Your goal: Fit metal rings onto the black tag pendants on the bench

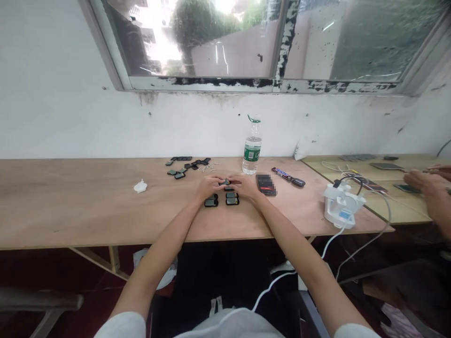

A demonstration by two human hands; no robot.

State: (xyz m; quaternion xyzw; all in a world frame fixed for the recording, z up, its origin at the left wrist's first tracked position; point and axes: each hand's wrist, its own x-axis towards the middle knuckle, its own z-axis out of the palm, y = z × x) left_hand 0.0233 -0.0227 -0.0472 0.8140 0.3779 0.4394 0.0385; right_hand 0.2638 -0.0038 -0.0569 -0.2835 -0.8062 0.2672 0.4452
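My left hand (207,188) and my right hand (244,185) meet over the table. Between their fingertips is a small flat black-rimmed piece (224,182) with a grey-green face, gripped from both sides; too small to tell its exact kind. Similar pieces lie just below the hands, one group (211,202) by my left wrist and another group (232,200) by my right. Farther back, more of these pieces (179,175) lie loose. Beside them sit a heap of black parts (197,164) and several tiny whitish bits (208,167).
A water bottle (251,152) stands behind my right hand, near a dark phone-like slab (266,185) and a chocolate bar (281,174). Crumpled tissue (140,186) lies left. At right are a white power strip (340,206) with cables and another person's hands (428,188).
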